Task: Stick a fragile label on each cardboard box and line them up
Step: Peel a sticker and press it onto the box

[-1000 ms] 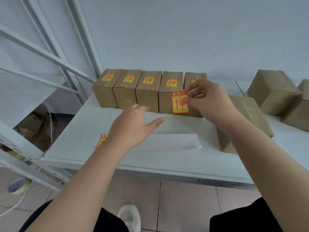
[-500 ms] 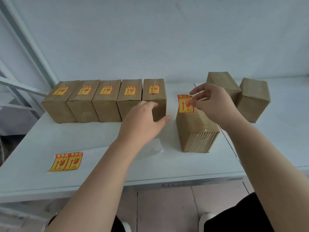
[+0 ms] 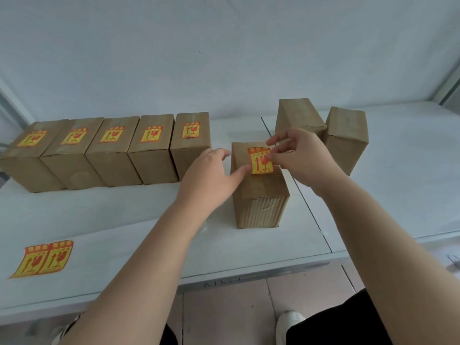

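Several labelled cardboard boxes (image 3: 107, 150) stand side by side in a row at the back left of the white table (image 3: 124, 220). A separate brown box (image 3: 261, 195) stands alone right of the row. My right hand (image 3: 296, 155) pinches a yellow-and-red fragile label (image 3: 258, 160) by its right edge, holding it over the top of that box. My left hand (image 3: 211, 173) has its fingers spread, with the thumb tip at the label's lower left corner on the box top. Two unlabelled boxes (image 3: 346, 135) stand behind on the right.
A backing sheet with two more fragile labels (image 3: 42, 258) lies at the table's front left. A white wall runs behind the table. A seam splits the tabletop just right of the single box. Tiled floor and a white shoe (image 3: 288, 322) show below the front edge.
The view has swung right, from the labelled row to the single box. My right hand carried the label down onto that box's top, and my left hand moved over to touch the label's corner.
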